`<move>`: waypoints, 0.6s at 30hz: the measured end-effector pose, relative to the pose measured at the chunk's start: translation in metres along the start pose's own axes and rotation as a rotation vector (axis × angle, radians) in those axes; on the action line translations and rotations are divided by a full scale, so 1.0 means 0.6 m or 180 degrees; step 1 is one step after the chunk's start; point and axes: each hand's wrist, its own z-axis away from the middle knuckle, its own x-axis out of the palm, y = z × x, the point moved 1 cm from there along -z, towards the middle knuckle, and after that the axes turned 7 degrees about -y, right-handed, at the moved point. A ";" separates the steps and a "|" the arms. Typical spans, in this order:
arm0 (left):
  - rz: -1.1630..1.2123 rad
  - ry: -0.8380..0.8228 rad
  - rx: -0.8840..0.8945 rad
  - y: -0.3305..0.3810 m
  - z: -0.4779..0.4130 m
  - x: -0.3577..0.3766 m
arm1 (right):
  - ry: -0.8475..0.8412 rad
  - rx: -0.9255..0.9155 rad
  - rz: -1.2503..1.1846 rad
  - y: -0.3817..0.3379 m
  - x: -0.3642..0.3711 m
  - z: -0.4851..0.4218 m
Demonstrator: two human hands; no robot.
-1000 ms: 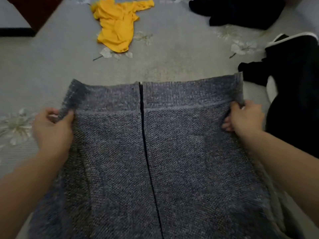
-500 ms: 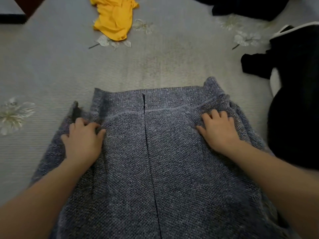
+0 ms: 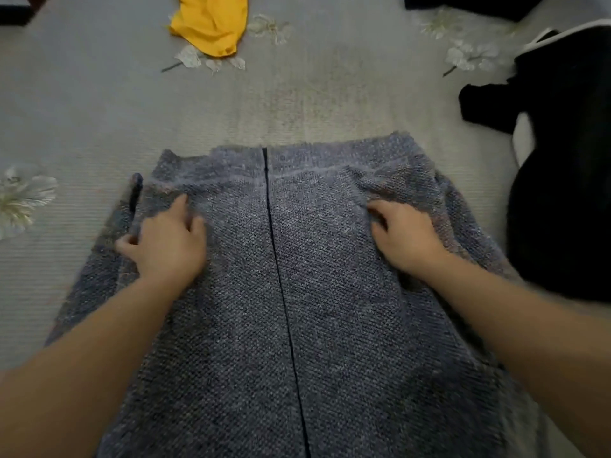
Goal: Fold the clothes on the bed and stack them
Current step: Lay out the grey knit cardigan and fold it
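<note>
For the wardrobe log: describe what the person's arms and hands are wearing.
Nothing worn shows. The left hand and right hand have no gloves, and no ring shows on the fingers, though the picture is blurred. The left forearm and right forearm are bare to the picture's edge: no sleeve, watch or bracelet.

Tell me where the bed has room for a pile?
The bed is bare past the grey knit, between the yellow top and the black clothes, and left of it by the printed flower. The right side is crowded: the black clothes lie close.
</note>
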 end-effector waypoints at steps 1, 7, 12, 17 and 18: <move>-0.0222 -0.0148 0.0193 0.003 0.022 0.012 | 0.0101 -0.0086 -0.0331 0.004 0.001 0.016; -0.0395 -0.0517 0.1681 0.028 0.202 0.086 | 0.1633 0.0582 -0.0944 0.124 -0.037 0.112; -0.0549 -0.1290 0.2212 0.070 0.324 0.160 | 0.0071 0.1252 -0.0639 0.187 -0.018 0.154; -0.1011 -0.1402 0.1872 0.078 0.348 0.185 | 0.1318 0.1192 -0.1243 0.179 -0.072 0.209; -0.1013 -0.1494 0.1747 0.087 0.351 0.181 | 0.1663 0.1258 -0.1381 0.184 -0.093 0.228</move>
